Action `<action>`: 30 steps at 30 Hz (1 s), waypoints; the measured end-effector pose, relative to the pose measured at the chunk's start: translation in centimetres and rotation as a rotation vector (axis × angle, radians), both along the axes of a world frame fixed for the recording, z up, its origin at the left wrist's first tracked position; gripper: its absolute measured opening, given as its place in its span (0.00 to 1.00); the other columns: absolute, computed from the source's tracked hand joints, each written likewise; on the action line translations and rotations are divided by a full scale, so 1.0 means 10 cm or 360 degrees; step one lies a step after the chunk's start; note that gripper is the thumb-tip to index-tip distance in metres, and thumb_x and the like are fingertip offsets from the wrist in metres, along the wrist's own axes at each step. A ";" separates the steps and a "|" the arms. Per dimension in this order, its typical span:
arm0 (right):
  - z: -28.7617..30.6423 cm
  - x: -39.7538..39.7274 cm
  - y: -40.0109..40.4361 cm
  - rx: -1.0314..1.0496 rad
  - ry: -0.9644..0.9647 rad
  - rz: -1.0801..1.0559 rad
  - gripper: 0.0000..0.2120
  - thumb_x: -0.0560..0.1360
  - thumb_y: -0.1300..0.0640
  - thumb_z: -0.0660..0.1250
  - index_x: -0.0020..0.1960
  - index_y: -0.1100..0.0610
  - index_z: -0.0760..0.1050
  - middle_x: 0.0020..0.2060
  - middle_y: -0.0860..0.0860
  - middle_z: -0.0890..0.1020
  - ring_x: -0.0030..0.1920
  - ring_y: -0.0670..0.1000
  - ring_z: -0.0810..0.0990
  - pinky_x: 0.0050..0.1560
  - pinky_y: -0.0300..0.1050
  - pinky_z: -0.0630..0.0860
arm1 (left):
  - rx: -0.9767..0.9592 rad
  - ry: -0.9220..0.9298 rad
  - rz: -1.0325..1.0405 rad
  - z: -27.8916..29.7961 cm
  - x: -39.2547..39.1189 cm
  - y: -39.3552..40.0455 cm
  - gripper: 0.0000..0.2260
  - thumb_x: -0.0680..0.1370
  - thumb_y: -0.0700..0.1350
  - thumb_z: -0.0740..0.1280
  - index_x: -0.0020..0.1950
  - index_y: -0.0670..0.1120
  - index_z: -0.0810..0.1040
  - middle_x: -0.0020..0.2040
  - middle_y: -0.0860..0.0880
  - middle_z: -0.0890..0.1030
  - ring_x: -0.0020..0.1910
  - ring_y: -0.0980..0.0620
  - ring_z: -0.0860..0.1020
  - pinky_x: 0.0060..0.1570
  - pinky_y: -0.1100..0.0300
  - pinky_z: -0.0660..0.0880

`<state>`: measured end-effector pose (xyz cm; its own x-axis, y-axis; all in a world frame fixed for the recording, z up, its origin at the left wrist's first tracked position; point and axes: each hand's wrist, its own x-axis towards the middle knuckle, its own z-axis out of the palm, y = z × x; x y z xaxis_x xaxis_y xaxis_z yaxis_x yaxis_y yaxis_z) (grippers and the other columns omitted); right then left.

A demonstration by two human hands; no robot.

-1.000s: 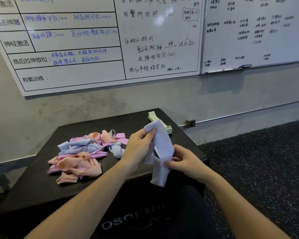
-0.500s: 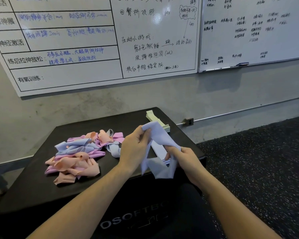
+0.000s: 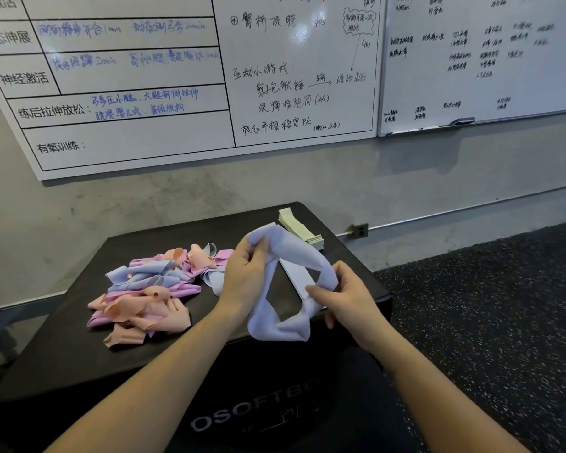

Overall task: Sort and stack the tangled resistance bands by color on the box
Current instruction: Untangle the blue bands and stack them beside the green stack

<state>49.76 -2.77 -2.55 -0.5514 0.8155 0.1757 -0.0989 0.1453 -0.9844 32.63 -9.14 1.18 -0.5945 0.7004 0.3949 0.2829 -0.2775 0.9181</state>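
Both hands hold one light blue band point(image 3: 276, 326) spread into a wide loop above the right half of the black box point(image 3: 66, 351). My left hand point(image 3: 244, 277) pinches the loop's upper left end. My right hand point(image 3: 347, 299) pinches its right side. Under the loop a flat light blue band point(image 3: 294, 274) lies on the box. A tangled pile of pink, purple and blue bands point(image 3: 144, 291) sits on the box's left half. A neat stack of pale green bands point(image 3: 299, 228) lies at the far right corner.
The box stands against a grey wall with two whiteboards point(image 3: 177, 93) above it. Dark speckled rubber floor point(image 3: 487, 305) lies to the right. A wall socket point(image 3: 360, 231) is mounted low behind the box's right corner.
The blue band hung bunched and folded between my hands; now it is pulled open into a wide loop, with my right hand moved out to the right.
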 end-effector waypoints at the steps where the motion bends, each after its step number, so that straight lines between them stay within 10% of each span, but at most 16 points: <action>1: -0.03 -0.01 0.03 0.0056 -0.0026 -0.0126 0.12 0.75 0.64 0.71 0.44 0.58 0.66 0.31 0.53 0.72 0.26 0.52 0.70 0.24 0.42 0.68 | -0.0014 -0.0028 -0.0066 -0.01 0.00 -0.01 0.09 0.85 0.44 0.61 0.58 0.55 0.79 0.53 0.54 0.84 0.53 0.60 0.81 0.52 0.67 0.77; 7: -0.04 0.01 0.10 0.0028 -0.0130 -0.0376 0.06 0.77 0.60 0.66 0.44 0.52 0.80 0.37 0.50 0.80 0.36 0.49 0.76 0.38 0.46 0.73 | -0.0087 0.0074 -0.0153 -0.06 -0.01 0.03 0.10 0.84 0.47 0.63 0.62 0.51 0.81 0.56 0.52 0.85 0.60 0.50 0.82 0.64 0.46 0.77; 10: -0.04 0.02 0.06 -0.0030 -0.0169 -0.0273 0.11 0.76 0.57 0.71 0.35 0.53 0.82 0.39 0.52 0.82 0.40 0.50 0.79 0.44 0.46 0.74 | -0.0080 0.0066 -0.0015 -0.04 -0.01 0.02 0.10 0.85 0.48 0.62 0.63 0.53 0.80 0.55 0.54 0.84 0.58 0.53 0.81 0.61 0.53 0.79; 21: 0.01 0.09 0.02 -0.0383 0.0302 0.0461 0.15 0.75 0.65 0.67 0.61 0.64 0.79 0.38 0.49 0.77 0.41 0.46 0.75 0.50 0.42 0.71 | -0.0109 -0.0331 0.0285 -0.08 -0.20 0.06 0.15 0.85 0.49 0.60 0.69 0.47 0.76 0.58 0.47 0.82 0.58 0.50 0.80 0.43 0.68 0.74; 30: -0.19 0.05 0.13 -0.0097 -0.0008 -0.0350 0.11 0.74 0.61 0.75 0.46 0.61 0.72 0.36 0.56 0.78 0.35 0.50 0.79 0.38 0.48 0.75 | -0.0036 -0.0321 0.0289 -0.03 -0.15 0.00 0.14 0.86 0.48 0.59 0.70 0.46 0.73 0.58 0.49 0.78 0.50 0.58 0.78 0.45 0.64 0.74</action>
